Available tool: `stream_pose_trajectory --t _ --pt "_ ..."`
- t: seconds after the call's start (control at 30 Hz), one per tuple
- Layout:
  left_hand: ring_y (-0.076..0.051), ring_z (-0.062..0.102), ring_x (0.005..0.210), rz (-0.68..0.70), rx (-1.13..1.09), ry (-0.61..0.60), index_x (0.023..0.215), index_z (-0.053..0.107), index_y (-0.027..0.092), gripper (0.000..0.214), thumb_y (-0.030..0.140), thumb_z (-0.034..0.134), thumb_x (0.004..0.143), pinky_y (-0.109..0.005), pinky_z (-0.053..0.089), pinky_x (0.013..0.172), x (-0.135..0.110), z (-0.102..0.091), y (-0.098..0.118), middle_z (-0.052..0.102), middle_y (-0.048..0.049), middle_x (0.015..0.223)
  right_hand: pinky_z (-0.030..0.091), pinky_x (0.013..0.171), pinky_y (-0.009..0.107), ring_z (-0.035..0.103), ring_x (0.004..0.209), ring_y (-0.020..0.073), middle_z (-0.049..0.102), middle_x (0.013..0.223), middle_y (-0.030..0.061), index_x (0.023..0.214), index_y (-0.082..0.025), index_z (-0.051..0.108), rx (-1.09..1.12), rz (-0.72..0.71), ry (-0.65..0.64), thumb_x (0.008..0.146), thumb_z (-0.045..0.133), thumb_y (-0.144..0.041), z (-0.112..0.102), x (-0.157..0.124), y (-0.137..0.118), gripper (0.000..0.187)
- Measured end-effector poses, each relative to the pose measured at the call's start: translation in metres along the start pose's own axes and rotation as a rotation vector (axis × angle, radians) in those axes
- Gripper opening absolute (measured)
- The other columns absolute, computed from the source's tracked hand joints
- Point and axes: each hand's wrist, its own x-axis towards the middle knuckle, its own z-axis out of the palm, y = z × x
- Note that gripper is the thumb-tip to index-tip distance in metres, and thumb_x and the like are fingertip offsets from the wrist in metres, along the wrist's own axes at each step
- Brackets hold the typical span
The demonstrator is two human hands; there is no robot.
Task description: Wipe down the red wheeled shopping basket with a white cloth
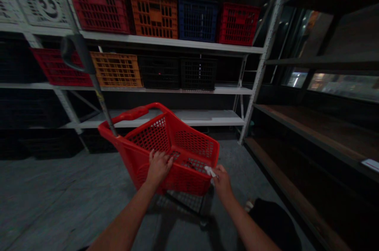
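A red plastic shopping trolley basket with a mesh wall and a curved handle stands on wheels in front of me. My left hand is shut over its near rim. My right hand is at the basket's right corner, pinching a white cloth or paper scrap against the rim. A long metal pole rises out of the basket's far left corner and tilts up to a dark plastic head. The basket's bottom is partly hidden by its near wall.
White metal shelving holds red, orange, blue and black plastic crates at the front. Dark wooden shelves run along the right. A grey concrete floor lies below, and a dark-clothed leg shows at the lower right.
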Motion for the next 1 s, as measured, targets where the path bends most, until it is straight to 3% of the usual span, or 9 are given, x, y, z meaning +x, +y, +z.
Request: stream_pose_trajectory --t 0.1,0.33,0.5,0.6,0.67,0.87,0.93,1.0 --pt "-0.020 0.048 0.088 0.015 -0.014 -0.010 0.074 0.063 0.024 0.031 0.037 0.037 0.081 -0.046 0.017 0.099 -0.004 -0.002 -0.010 0.063 -0.0032 0.083 0.039 0.059 0.021 0.049 0.066 0.0126 0.048 0.072 0.0012 0.080 -0.019 0.067 0.027 -0.040 -0.078 0.073 0.043 -0.014 -0.001 -0.012 -0.010 0.026" --pt "-0.019 0.047 0.088 0.019 -0.042 -0.017 0.068 0.062 0.024 0.030 0.034 0.037 0.080 -0.045 0.018 0.098 -0.014 -0.010 -0.018 0.063 -0.0029 0.083 0.039 0.059 0.022 0.046 0.064 0.0123 0.048 0.068 0.0016 0.077 -0.015 0.068 -0.065 0.016 0.033 0.075 0.046 -0.017 -0.010 0.032 0.001 0.022" --pt "-0.020 0.047 0.090 0.020 -0.033 -0.035 0.070 0.062 0.023 0.029 0.034 0.037 0.080 -0.047 0.016 0.100 -0.019 -0.015 -0.025 0.062 -0.0038 0.085 0.040 0.060 0.021 0.048 0.066 0.0123 0.048 0.073 0.0017 0.090 -0.019 0.067 0.052 -0.008 -0.068 0.075 0.042 -0.015 0.005 -0.019 -0.027 0.030" --pt "-0.020 0.047 0.090 0.040 -0.028 -0.058 0.071 0.062 0.023 0.029 0.034 0.036 0.079 -0.047 0.015 0.100 -0.021 -0.018 -0.034 0.062 -0.0042 0.085 0.040 0.060 0.021 0.049 0.069 0.0124 0.048 0.074 0.0011 0.087 -0.021 0.067 0.083 -0.058 -0.145 0.073 0.042 -0.012 0.010 -0.042 -0.044 0.030" --pt "-0.020 0.047 0.091 0.054 -0.029 -0.083 0.072 0.062 0.023 0.028 0.033 0.036 0.079 -0.047 0.016 0.099 -0.021 -0.019 -0.041 0.063 -0.0042 0.084 0.039 0.061 0.021 0.049 0.068 0.0121 0.048 0.072 0.0009 0.080 -0.020 0.068 0.068 -0.071 -0.151 0.075 0.044 -0.014 0.008 -0.031 -0.042 0.026" --pt "-0.022 0.048 0.090 0.047 -0.016 -0.150 0.068 0.061 0.023 0.027 0.030 0.037 0.078 -0.050 0.019 0.096 -0.014 -0.026 -0.050 0.064 -0.0045 0.082 0.039 0.057 0.022 0.046 0.060 0.0118 0.047 0.064 0.0008 0.071 -0.014 0.068 -0.008 0.005 0.014 0.073 0.051 -0.021 -0.002 0.046 -0.003 0.019" --pt "-0.023 0.048 0.092 0.003 0.043 -0.120 0.069 0.061 0.022 0.026 0.030 0.038 0.077 -0.053 0.016 0.097 -0.012 -0.029 -0.037 0.063 -0.0060 0.086 0.039 0.058 0.022 0.047 0.060 0.0118 0.048 0.065 0.0012 0.070 -0.013 0.068 -0.001 0.010 0.024 0.074 0.049 -0.020 -0.001 0.049 0.000 0.021" --pt "-0.026 0.048 0.096 -0.054 0.104 -0.057 0.076 0.062 0.021 0.025 0.030 0.039 0.076 -0.056 0.013 0.097 -0.014 -0.031 -0.009 0.062 -0.0091 0.093 0.039 0.057 0.021 0.047 0.060 0.0117 0.048 0.066 0.0012 0.073 -0.014 0.068 0.009 0.004 0.021 0.075 0.047 -0.019 0.003 0.037 -0.004 0.022"
